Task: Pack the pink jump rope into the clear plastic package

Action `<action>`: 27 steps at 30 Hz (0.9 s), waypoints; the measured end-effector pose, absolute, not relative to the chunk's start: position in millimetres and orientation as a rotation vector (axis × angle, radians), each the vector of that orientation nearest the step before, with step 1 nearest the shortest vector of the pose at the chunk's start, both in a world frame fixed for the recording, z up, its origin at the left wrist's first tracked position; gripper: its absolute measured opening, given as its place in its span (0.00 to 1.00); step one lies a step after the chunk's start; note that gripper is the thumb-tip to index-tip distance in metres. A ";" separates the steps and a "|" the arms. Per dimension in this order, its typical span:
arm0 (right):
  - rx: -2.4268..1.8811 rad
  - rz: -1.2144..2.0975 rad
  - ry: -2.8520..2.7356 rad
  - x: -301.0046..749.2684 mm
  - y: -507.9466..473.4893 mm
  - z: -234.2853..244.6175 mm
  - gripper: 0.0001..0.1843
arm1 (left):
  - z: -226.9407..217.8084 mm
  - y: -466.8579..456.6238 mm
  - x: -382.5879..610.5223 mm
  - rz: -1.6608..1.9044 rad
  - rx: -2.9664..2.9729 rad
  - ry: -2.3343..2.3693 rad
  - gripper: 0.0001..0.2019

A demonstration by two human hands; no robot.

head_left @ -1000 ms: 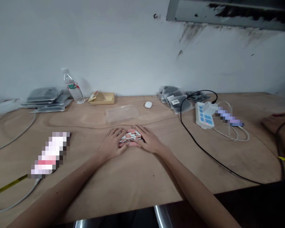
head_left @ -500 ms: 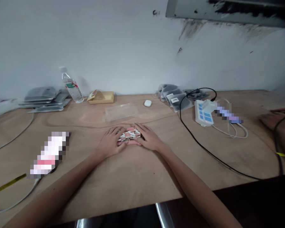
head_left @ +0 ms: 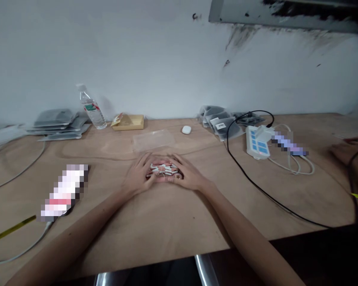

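Note:
A bundle of short white and pinkish-orange sticks (head_left: 164, 169), with a pink edge along its near and far sides, lies on the table between my hands. Around its left end curls my left hand (head_left: 139, 174), thumb at the near side and fingers over the far side. My right hand (head_left: 189, 173) grips the right end in the same way, its thumb along the near edge. Both palms hide the bundle's ends, and motion blur makes its exact kind hard to tell.
Behind my hands lie a clear plastic sheet (head_left: 154, 140), a white case (head_left: 186, 130) and an open yellow box (head_left: 128, 122). A bottle (head_left: 93, 109) and grey packets (head_left: 58, 123) stand left. To the right are a power strip (head_left: 256, 143), a black cable (head_left: 256, 190) and another person's hand (head_left: 346, 153).
The fingers of both hands have shifted slightly around the bundle, and its sticks sit in a slightly different arrangement. The bundle stays in about the same place on the table.

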State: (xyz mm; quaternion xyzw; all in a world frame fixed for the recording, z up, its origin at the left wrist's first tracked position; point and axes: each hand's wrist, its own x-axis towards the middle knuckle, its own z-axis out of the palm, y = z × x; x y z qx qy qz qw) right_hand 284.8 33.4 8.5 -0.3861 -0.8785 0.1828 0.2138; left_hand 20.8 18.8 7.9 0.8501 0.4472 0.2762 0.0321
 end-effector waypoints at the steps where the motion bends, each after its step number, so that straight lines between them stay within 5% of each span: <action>1: -1.049 0.509 -2.450 283.6 32.9 9.7 0.43 | 9.3 22.0 18.8 0.882 2.616 1.401 0.27; 8: -0.979 0.507 -2.437 298.5 39.5 15.2 0.34 | 25.2 49.4 -13.3 0.634 2.543 1.697 0.32; 12: -0.927 0.541 -2.394 310.9 44.9 15.9 0.32 | 36.1 60.1 -35.1 0.784 2.378 1.985 0.25; 19: -0.931 0.454 -2.394 298.4 42.1 8.9 0.42 | 22.2 60.3 -31.8 0.571 2.632 1.791 0.25; 27: -0.935 0.594 -2.315 312.3 49.5 10.3 0.34 | 26.1 57.6 -36.5 0.465 2.505 1.964 0.29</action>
